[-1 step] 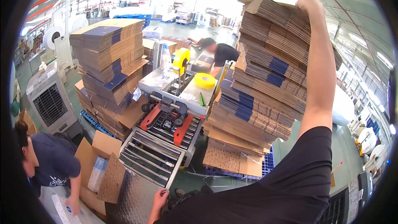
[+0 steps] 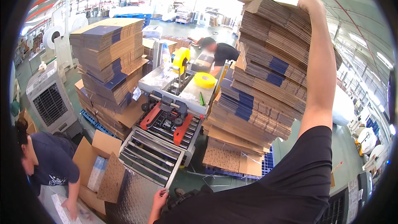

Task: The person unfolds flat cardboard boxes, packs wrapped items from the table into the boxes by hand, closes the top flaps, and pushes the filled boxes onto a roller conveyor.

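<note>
My right arm is stretched up to the top of a tall leaning stack of flattened cardboard boxes (image 2: 273,66). My right hand (image 2: 311,3) is closed at its top edge; its fingertips are hidden, so I cannot tell what lies in its grip. Low in front of me, my left hand (image 2: 160,200) has its fingers curled beside the near corner of the metal roller conveyor (image 2: 147,157). Whatever it may hold is too small to make out. Beyond the rollers stands a carton taping machine (image 2: 168,114) with red guides and yellow tape rolls (image 2: 204,80).
Another stack of flattened boxes (image 2: 107,58) stands left of the machine. An open carton (image 2: 110,178) with packs inside sits beside a co-worker (image 2: 54,157) at lower left. A second person (image 2: 224,52) bends behind the machine. A grey air cooler (image 2: 52,95) stands far left.
The co-worker's hand at lower left has shifted slightly over the white strip-like thing. The open carton has moved a little left. My hands have hardly moved.
</note>
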The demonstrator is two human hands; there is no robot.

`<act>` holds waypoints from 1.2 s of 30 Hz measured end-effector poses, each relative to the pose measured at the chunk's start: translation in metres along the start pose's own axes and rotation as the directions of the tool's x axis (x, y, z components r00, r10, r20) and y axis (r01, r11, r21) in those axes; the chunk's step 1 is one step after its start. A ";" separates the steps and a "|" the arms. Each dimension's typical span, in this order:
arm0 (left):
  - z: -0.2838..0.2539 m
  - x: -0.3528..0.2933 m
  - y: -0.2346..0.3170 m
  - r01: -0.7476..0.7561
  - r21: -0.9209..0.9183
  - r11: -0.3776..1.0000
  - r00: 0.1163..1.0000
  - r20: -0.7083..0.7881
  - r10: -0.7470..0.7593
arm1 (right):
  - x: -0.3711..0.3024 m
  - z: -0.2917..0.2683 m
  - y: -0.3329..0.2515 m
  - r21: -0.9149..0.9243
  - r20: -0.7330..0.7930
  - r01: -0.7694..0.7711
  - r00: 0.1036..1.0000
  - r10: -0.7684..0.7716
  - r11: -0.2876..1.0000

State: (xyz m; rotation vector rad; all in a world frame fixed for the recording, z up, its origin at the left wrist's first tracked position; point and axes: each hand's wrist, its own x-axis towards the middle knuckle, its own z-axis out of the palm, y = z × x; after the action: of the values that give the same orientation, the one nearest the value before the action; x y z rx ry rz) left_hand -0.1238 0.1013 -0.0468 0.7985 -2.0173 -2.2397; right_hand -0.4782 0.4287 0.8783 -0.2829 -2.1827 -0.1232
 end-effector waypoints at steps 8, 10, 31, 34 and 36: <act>-0.030 -0.011 -0.042 0.076 -0.005 0.997 0.996 -0.038 -0.076 | -0.012 0.006 0.059 -0.094 -0.175 -0.162 0.974 0.144 0.982; -0.033 -0.012 -0.055 0.080 0.005 0.997 0.995 -0.061 -0.079 | 0.006 0.023 0.099 -0.160 -0.051 -0.076 0.996 0.068 0.984; -0.042 -0.056 0.390 -0.716 0.533 0.450 0.412 -0.197 0.890 | -0.174 -0.052 -0.103 0.606 -0.671 0.742 0.283 -0.685 -0.287; -0.074 -0.095 0.318 -0.545 0.643 0.538 0.490 -0.275 0.827 | -0.218 -0.019 -0.165 0.820 -0.467 0.511 0.338 -0.817 -0.257; -0.096 -0.127 0.282 -0.399 0.697 0.596 0.495 -0.383 0.780 | -0.276 0.014 -0.198 0.863 -0.295 0.466 0.146 -0.944 -0.197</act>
State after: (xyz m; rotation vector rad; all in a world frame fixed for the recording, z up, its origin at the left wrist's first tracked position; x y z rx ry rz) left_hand -0.0657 0.0110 0.2586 0.5843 -2.0337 -0.8013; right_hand -0.3817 0.1956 0.6495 2.0258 -2.1682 0.4598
